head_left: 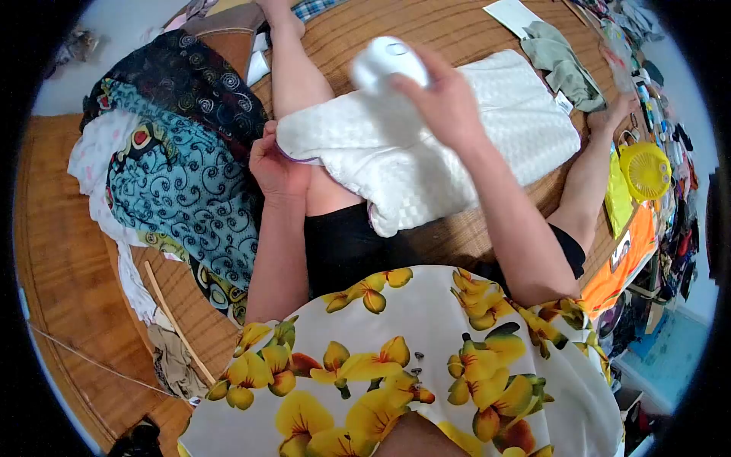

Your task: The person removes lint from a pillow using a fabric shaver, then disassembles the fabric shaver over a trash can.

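Note:
A white quilted cloth (518, 114) with a thin purple edge lies between my legs and partly over my left thigh. My left hand (280, 164) pinches its left corner, with the fingers closed on the edge. Above the cloth, my right hand (442, 95) is wrapped round a white rounded device (390, 65), which is blurred and has a ring mark on top. The device's underside is hidden, and whether it touches the cloth cannot be made out.
Patterned blue and black fabrics (183, 183) are heaped at the left. A thin wooden stick (177, 324) lies below them. At the right are a grey-green cloth (560, 65), a yellow fan (645, 171), a yellow packet (618, 194) and an orange bag (623, 266).

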Motion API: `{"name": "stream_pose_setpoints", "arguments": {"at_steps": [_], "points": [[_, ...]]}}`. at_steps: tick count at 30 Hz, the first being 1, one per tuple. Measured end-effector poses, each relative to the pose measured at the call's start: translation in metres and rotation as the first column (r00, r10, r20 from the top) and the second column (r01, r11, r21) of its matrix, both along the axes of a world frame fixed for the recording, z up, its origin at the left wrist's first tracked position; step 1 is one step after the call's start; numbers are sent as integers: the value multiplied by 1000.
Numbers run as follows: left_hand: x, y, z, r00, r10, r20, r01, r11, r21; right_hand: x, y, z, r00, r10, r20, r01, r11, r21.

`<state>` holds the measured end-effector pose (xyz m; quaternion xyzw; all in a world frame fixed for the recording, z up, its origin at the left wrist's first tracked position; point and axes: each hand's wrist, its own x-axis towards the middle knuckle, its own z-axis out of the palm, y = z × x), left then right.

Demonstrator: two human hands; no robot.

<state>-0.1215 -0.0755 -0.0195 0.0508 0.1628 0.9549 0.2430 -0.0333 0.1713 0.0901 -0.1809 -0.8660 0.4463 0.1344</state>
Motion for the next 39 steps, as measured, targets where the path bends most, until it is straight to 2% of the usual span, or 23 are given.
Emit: {"name": "stream_pose_setpoints", "arguments": {"at_steps": [1, 3, 5, 6, 7, 9, 11, 14, 15, 17, 19, 21, 24, 25, 27, 29, 31, 32, 33, 35, 37, 38, 39], "points": [[1, 4, 6, 1000, 13, 20, -13, 1000, 3, 3, -14, 1, 990, 77, -120, -96, 981, -167], [4, 7, 9, 999, 38, 36, -38, 999, -3, 12, -49, 3, 964, 208, -165, -250, 921, -299], [4, 5, 11, 984, 124, 127, -107, 986, -131, 16, -63, -4, 939, 312, -147, -327, 940, -97], [1, -2, 2, 996, 55, 73, -49, 995, -83, 15, -59, -13, 951, 284, -123, -296, 951, -89], [0, -4, 1, 995, 63, 73, -57, 995, -82, 13, -48, -13, 967, 252, -40, -245, 960, 135], [0, -2, -2, 992, 65, 109, -57, 996, -69, 8, -25, -7, 994, 102, -28, -100, 992, 71], [1, 1, -4, 993, 54, 106, -49, 998, -46, 9, -19, 1, 998, 67, -7, -66, 995, 74], [7, 13, 20, 992, 76, 99, -73, 996, -42, 14, -56, 15, 949, 225, -220, -235, 972, -17], [11, 16, 29, 977, 124, 173, -102, 986, -133, 15, -63, 11, 923, 310, -229, -325, 945, -30], [9, 10, 26, 952, 189, 241, -134, 965, -228, 15, -69, -8, 900, 317, -301, -296, 949, 111], [2, 0, 7, 999, 33, 39, -33, 999, 4, 15, -42, -14, 967, 243, -80, -214, 939, 268], [3, 3, 2, 997, 38, 73, -34, 998, -46, 12, -21, -14, 976, 129, -175, -110, 988, 110], [1, 7, 1, 997, 28, 66, -30, 999, 25, 16, -37, 8, 966, 169, -196, -184, 981, -63], [3, 13, 13, 988, 84, 133, -74, 994, -76, 19, -52, 18, 960, 222, -171, -242, 965, -105], [17, 22, 42, 958, 173, 228, -116, 963, -244, 23, -67, 22, 915, 381, -132, -379, 924, 39], [0, 5, 1, 990, 113, 84, -102, 987, -126, 18, -60, -10, 900, 373, -225, -380, 925, 11], [7, 2, 6, 995, 70, 69, -66, 995, -70, 15, -33, -6, 977, 207, 46, -212, 955, 205], [9, 6, 10, 994, 99, 56, -90, 987, -136, 10, -17, -12, 990, 120, 70, -122, 992, 28], [10, 10, 12, 991, 126, 41, -115, 973, -198, 10, -8, -6, 994, 109, 17, -109, 993, 40], [10, 15, 11, 986, 157, 64, -140, 967, -213, 8, -18, 15, 981, 160, -112, -176, 973, -152], [13, 23, 26, 980, 184, 81, -160, 957, -241, 4, -41, 26, 945, 275, -179, -296, 950, -102], [16, 25, 35, 982, 169, 86, -145, 963, -227, 3, -51, 30, 939, 316, -136, -337, 925, -178], [13, 22, 29, 982, 173, 81, -150, 962, -230, 4, -56, 27, 919, 360, -158, -379, 919, -106]]}}
